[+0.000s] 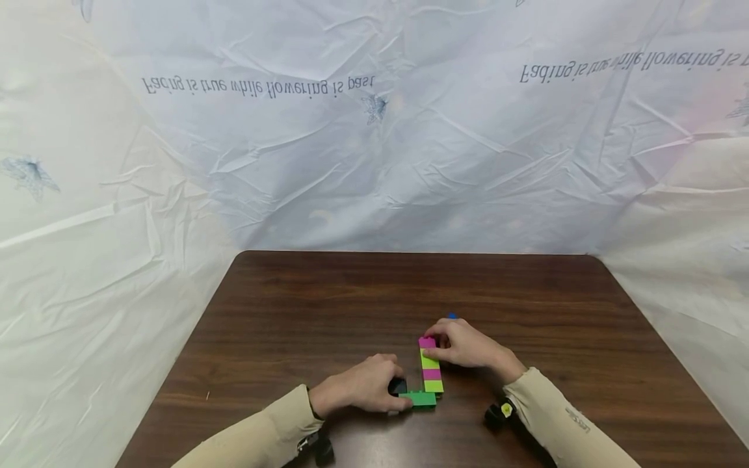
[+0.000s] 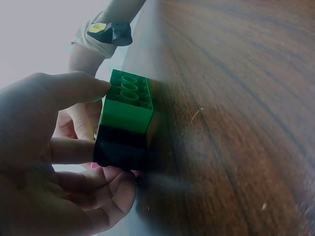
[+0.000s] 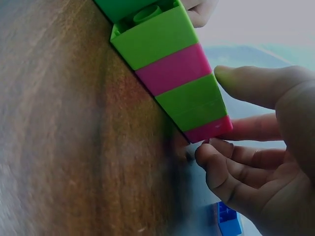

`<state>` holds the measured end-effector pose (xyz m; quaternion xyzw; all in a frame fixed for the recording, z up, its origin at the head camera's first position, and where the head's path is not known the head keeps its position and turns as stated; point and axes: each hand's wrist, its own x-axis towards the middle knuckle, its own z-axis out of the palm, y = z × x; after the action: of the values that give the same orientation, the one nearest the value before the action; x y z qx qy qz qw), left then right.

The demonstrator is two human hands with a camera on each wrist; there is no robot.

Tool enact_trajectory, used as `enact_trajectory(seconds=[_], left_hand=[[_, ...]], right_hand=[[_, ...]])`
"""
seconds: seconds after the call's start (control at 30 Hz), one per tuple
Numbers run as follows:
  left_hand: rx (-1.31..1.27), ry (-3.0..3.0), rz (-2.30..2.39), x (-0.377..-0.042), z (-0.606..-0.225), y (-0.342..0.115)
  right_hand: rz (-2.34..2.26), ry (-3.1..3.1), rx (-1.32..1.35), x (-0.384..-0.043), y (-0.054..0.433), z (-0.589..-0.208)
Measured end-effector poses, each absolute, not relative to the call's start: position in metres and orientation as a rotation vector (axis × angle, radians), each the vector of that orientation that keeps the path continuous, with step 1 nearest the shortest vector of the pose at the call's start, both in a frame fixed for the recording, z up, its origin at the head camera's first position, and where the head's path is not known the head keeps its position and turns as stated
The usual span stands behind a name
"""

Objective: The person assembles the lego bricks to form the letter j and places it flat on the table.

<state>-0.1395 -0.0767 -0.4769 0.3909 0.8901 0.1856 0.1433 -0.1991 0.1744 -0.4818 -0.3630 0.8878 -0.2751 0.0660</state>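
My left hand (image 1: 365, 385) grips a green toy building brick (image 1: 419, 400) joined to a black brick (image 2: 121, 149). In the left wrist view the thumb presses the green brick's open, tubed end, and the fingers bend at the black one. My right hand (image 1: 469, 344) pinches the far end of a row of joined lime and pink bricks (image 3: 192, 102), thumb along its side, fingertips at the last pink brick (image 3: 210, 130). This row lies on its side on the table. Its near lime brick (image 1: 433, 386) meets the green brick at a corner; whether they are locked together I cannot tell.
A blue brick (image 3: 229, 222) lies just beyond the right hand. The dark wood table (image 1: 281, 312) has rounded far corners. White printed sheeting (image 1: 316, 162) hangs behind and at both sides. Each wrist wears a black camera (image 1: 499, 415).
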Motion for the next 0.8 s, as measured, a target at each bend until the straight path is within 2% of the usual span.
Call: enact_trajectory(seconds=[0.37, 0.8], left_hand=[[1.148, 2.581, 0.543, -0.137, -0.476, -0.077], [1.140, 2.578, 0.538, -0.139, -0.476, -0.076]], right_hand=[[-0.960, 2.758, -1.084, -0.207, 0.184, -0.475], [-0.926, 2.911, -0.913, -0.217, 0.198, -0.471]])
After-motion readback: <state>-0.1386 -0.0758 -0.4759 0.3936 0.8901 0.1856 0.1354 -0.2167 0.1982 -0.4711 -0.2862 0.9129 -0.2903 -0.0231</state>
